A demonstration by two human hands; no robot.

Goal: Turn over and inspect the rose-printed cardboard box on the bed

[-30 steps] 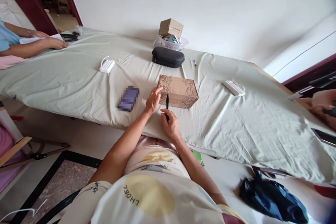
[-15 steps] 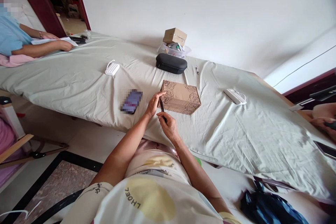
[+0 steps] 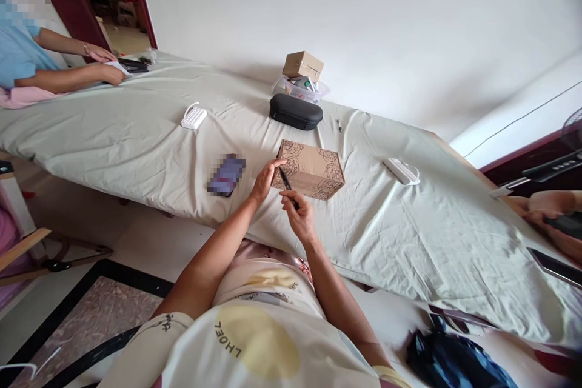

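A cardboard box (image 3: 313,170) with dark swirly line patterns lies on the cloth-covered table (image 3: 364,230) in front of me. My left hand (image 3: 264,180) grips its left end, the fingers reaching over the top left edge. In my right hand (image 3: 300,215) is a black marker pen (image 3: 286,179), held between thumb and fingers just in front of the box. The marker slants up and left toward the box's left part; I cannot tell whether its tip touches the cardboard. A phone (image 3: 226,176) lies to the left of my left hand.
Behind the box are a black case (image 3: 296,111), a plastic tub (image 3: 313,92) with a small carton (image 3: 304,65), and a small pen (image 3: 339,126). White corded devices lie left (image 3: 194,117) and right (image 3: 402,171). People's hands are at the far left (image 3: 111,73) and right edge.
My right hand and the marker have shifted slightly right, and the marker leans more to the left. My left hand stays at the box. The other person's hands at the left have moved on the paper.
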